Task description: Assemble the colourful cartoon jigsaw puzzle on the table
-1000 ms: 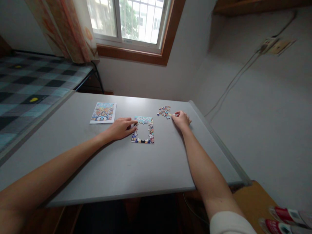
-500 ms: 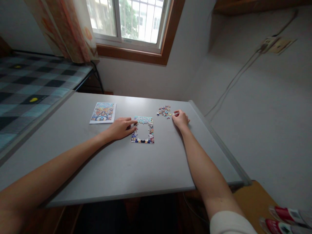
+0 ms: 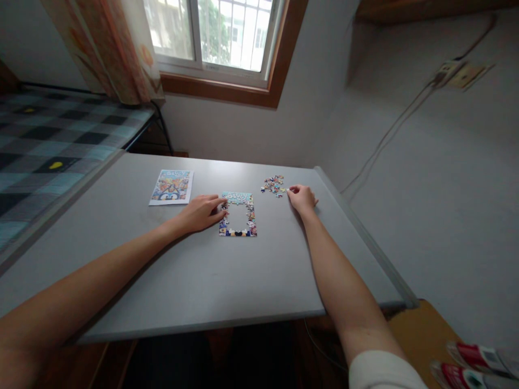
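A jigsaw puzzle frame (image 3: pixel 238 233) lies on the table, its border joined all round and its middle open to the grey tabletop. On its left edge rest the fingers of my left hand (image 3: pixel 203 212), with thumb and forefinger apart and nothing held. To the right is a small heap of loose puzzle pieces (image 3: pixel 273 185). My right hand (image 3: pixel 301 198) is beside that heap, thumb and fingertips pinched on a small pale puzzle piece (image 3: pixel 288 190). The printed reference picture (image 3: pixel 172 186), a white-edged sheet, lies flat to the left of the frame.
The grey table (image 3: pixel 211 286) has a raised rail along its right side by the wall. A bed with a checked cover (image 3: pixel 73 124) stands at the left. Red-labelled bottles (image 3: pixel 474 373) lie on a wooden surface at lower right. A cable hangs from a wall socket (image 3: pixel 456 74).
My right hand has shifted very slightly to the right and its fingertips have drawn closer together. The puzzle frame has moved by a hair; my left hand stays on its edge.
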`<act>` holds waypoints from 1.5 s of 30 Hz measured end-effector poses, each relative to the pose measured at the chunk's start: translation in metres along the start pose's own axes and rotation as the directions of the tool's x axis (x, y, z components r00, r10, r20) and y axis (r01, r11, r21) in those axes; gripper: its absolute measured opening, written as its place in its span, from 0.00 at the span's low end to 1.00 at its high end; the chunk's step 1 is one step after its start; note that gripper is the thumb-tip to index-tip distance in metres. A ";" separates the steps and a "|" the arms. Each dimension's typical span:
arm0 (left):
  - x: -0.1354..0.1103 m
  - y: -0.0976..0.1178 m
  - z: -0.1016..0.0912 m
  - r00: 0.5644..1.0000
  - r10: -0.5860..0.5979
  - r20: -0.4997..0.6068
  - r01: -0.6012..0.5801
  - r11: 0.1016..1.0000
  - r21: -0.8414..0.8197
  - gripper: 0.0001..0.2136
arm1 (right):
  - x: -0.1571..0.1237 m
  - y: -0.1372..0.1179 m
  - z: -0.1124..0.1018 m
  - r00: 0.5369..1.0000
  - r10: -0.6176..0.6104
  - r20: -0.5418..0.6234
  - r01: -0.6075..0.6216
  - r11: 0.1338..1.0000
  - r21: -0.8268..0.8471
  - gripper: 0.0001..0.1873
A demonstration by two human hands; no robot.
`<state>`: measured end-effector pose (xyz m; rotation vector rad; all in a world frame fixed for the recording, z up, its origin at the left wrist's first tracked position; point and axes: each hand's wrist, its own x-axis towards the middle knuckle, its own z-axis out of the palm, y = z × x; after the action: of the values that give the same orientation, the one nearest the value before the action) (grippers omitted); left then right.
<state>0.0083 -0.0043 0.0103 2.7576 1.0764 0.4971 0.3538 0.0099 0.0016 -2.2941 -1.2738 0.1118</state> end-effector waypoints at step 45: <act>-0.004 0.001 -0.003 0.988 0.151 0.041 -0.150 0.988 -0.018 0.32 | -0.084 -0.080 -0.002 0.554 -0.754 0.354 0.306 0.579 0.755 0.06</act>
<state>0.0052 -0.0074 0.0120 2.8365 0.8555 0.4612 0.2456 -0.0252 0.0268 -1.1564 -1.9095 1.0293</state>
